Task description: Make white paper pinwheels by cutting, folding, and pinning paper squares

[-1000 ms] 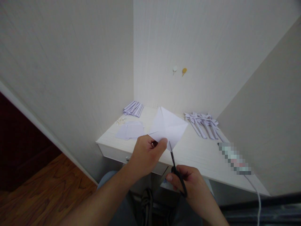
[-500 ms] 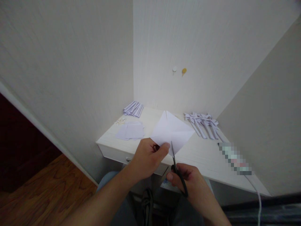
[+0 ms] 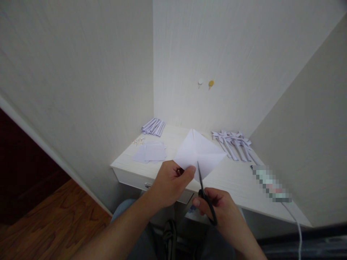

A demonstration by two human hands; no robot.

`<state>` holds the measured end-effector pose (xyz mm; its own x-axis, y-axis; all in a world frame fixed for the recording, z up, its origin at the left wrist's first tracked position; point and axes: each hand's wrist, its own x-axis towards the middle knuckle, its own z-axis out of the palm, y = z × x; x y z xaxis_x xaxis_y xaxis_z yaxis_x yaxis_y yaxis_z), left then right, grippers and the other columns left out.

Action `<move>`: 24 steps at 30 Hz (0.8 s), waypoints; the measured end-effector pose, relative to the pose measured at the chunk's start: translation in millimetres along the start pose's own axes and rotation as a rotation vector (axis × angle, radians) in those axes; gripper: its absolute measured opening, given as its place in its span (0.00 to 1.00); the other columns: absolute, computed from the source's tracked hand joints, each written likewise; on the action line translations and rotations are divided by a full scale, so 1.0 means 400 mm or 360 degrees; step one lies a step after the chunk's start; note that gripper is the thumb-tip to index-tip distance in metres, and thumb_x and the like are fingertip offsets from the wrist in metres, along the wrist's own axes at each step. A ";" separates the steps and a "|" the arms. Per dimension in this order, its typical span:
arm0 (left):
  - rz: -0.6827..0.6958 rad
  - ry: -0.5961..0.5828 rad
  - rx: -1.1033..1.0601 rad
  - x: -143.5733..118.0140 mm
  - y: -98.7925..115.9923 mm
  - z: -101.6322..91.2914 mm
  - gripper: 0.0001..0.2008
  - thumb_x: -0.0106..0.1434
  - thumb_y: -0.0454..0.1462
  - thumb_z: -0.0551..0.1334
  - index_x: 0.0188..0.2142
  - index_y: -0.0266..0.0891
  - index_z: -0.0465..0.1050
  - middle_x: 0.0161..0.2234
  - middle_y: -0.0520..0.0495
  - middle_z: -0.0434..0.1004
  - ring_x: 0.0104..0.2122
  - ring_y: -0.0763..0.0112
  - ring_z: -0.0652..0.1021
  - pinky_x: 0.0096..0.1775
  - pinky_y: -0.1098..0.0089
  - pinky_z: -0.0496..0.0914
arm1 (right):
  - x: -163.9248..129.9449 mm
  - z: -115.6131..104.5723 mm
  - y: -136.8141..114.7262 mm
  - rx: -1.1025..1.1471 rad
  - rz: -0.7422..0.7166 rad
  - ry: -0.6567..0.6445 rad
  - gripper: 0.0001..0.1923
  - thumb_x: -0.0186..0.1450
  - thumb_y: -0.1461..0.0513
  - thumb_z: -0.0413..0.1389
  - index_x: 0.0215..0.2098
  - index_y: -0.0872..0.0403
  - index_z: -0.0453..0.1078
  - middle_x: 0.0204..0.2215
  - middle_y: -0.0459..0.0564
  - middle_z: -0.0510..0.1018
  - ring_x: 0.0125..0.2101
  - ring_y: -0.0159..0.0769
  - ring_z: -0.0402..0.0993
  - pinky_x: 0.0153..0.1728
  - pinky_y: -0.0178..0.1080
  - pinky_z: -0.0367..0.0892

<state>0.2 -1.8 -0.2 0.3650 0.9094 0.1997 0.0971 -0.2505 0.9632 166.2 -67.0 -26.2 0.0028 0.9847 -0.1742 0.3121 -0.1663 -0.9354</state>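
My left hand (image 3: pixel 173 182) pinches a square sheet of white paper (image 3: pixel 200 150) near its lower edge, thumb on top. The sheet is turned cornerwise, with crease lines crossing it and a slit at its far corner. My right hand (image 3: pixel 219 206) grips black-handled scissors (image 3: pixel 207 206), fingers and thumb in the loops. Their blades lie at the paper's near corner, pointing to its middle, and look nearly closed. Left of the paper lies a pile of loose white paper squares (image 3: pixel 155 151).
Rolled paper sticks (image 3: pixel 153 127) lie at the back left, with small pins (image 3: pixel 138 141) nearby. Paper pinwheels (image 3: pixel 233 139) on sticks rest at the back right. A blurred-out phone-like object (image 3: pixel 271 184) with a white cable (image 3: pixel 299 234) is at the right. Two hooks (image 3: pixel 211 84) are on the wall.
The scissor blades seem to have closed a little more at the near corner of the paper. The sheet has shifted slightly; both hands stay nearly in place.
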 end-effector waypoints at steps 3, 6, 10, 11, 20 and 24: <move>0.0029 -0.0035 0.0004 0.000 0.000 0.000 0.19 0.66 0.47 0.58 0.22 0.39 0.66 0.20 0.55 0.60 0.23 0.74 0.62 0.26 0.71 0.56 | 0.001 -0.002 0.001 -0.0002 -0.0019 0.0011 0.26 0.54 0.43 0.64 0.19 0.51 0.60 0.17 0.40 0.59 0.23 0.30 0.52 0.24 0.36 0.49; 0.0027 -0.0032 0.0001 0.000 0.000 0.000 0.19 0.66 0.46 0.58 0.22 0.38 0.67 0.20 0.54 0.61 0.22 0.74 0.62 0.25 0.71 0.56 | 0.000 -0.002 -0.003 -0.0010 0.0017 0.0028 0.25 0.53 0.43 0.64 0.18 0.51 0.61 0.17 0.40 0.59 0.22 0.30 0.52 0.23 0.36 0.49; 0.0048 -0.0013 -0.0023 0.001 -0.002 0.001 0.18 0.66 0.45 0.59 0.23 0.38 0.69 0.20 0.53 0.64 0.23 0.74 0.64 0.26 0.71 0.57 | -0.001 -0.001 -0.006 0.0007 0.0060 0.0053 0.26 0.52 0.43 0.65 0.18 0.51 0.62 0.16 0.40 0.58 0.21 0.29 0.51 0.23 0.36 0.47; 0.0050 -0.0002 -0.0028 0.000 -0.002 0.002 0.18 0.65 0.45 0.60 0.22 0.38 0.69 0.20 0.53 0.65 0.23 0.73 0.64 0.25 0.71 0.58 | -0.001 -0.001 -0.006 0.0003 0.0060 0.0058 0.26 0.52 0.43 0.65 0.18 0.51 0.62 0.16 0.40 0.58 0.21 0.30 0.52 0.23 0.36 0.47; -0.0020 -0.0004 -0.0048 -0.003 -0.006 0.005 0.19 0.65 0.47 0.59 0.22 0.39 0.66 0.20 0.54 0.61 0.22 0.74 0.63 0.25 0.72 0.57 | 0.001 -0.005 0.001 -0.0082 0.0016 0.0039 0.26 0.54 0.42 0.62 0.17 0.50 0.59 0.16 0.40 0.59 0.21 0.30 0.53 0.23 0.37 0.48; 0.0006 -0.0016 -0.0053 -0.005 -0.010 0.004 0.19 0.66 0.47 0.59 0.22 0.39 0.66 0.20 0.54 0.61 0.22 0.74 0.64 0.25 0.72 0.58 | 0.000 -0.006 0.002 -0.0120 0.0002 0.0018 0.25 0.55 0.42 0.61 0.18 0.50 0.60 0.16 0.40 0.59 0.21 0.30 0.52 0.23 0.37 0.48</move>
<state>0.8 -3.1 -4.9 0.3743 0.9052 0.2014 0.0648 -0.2422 0.9681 168.6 -66.9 -26.5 0.0136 0.9851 -0.1717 0.3830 -0.1637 -0.9091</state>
